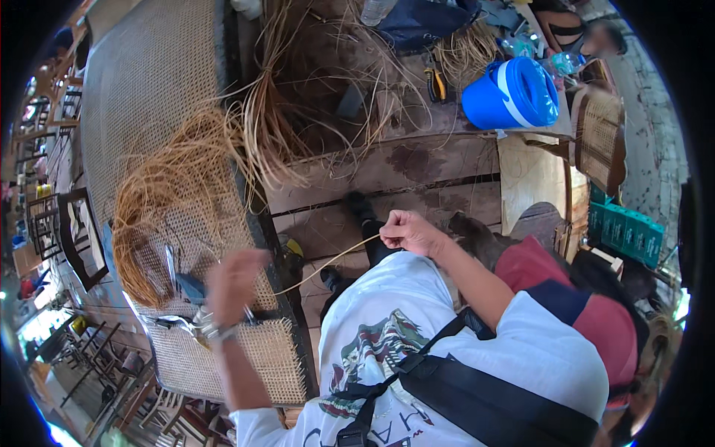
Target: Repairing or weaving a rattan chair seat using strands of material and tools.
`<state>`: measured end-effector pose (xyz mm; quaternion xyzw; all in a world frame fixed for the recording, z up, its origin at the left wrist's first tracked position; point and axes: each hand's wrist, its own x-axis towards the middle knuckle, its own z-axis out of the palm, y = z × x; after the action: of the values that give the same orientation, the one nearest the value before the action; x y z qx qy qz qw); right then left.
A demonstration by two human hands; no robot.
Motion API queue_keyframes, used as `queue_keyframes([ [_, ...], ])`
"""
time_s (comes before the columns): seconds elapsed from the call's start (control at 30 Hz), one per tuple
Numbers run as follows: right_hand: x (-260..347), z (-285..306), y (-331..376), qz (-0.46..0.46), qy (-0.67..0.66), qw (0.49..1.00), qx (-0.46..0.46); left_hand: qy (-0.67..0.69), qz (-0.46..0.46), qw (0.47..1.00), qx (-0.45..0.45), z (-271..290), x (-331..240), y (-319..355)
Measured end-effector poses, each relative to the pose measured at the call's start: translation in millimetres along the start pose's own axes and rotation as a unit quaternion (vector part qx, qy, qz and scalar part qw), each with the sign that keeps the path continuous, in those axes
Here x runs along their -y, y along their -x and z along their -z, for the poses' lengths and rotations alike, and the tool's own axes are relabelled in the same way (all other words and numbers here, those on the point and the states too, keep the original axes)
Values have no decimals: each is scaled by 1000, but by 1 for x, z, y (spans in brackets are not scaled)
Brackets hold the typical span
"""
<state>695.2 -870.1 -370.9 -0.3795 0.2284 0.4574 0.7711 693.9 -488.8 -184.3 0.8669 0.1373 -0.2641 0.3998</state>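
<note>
The 2 hands are observed well apart, with 1 cane strand (pixel 325 266) lying between them. The strand's upper end is gripped by the right hand (pixel 410 232), its thumb and fingers pinched together in front of the white shirt (pixel 447 350). From that grip the strand is bowed down and leftward to the dark rail (pixel 272 261) beside the woven cane work (pixel 262 296), short of the left hand; whether it is fastened there cannot be told. The left hand (pixel 237 287) is seen above the cane work and is blurred; whether anything is held in it cannot be determined. A large coil of cane (pixel 134 246) is noted beyond the left hand, resting on the weave. Farther off, a loose cane bundle (pixel 272 104), 1 pair of pliers (pixel 435 82) and 1 blue lidded bucket (pixel 488 100) are recorded.
</note>
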Motion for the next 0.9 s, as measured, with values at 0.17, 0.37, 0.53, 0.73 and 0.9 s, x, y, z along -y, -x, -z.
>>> queue_keyframes([
  [0.17, 27, -36, -1, 82, 115, 990, 21, 341, 49, 926, 155, -179, -24, -62],
  [0.37, 49, -57, 3, 139, 292, 945, -37, 493, 132, 860, -35, -192, -24, -72],
  [0.53, 49, -80, -5, 266, 533, 804, -2, 651, 189, 735, -6, -157, -28, -62],
  [0.73, 17, -18, -32, 334, 640, 692, -19, 468, 10, 881, -65, -138, -24, -56],
  [0.9, -5, 48, 6, 95, 657, 715, -218, 334, -112, 929, -113, -60, -8, -78],
])
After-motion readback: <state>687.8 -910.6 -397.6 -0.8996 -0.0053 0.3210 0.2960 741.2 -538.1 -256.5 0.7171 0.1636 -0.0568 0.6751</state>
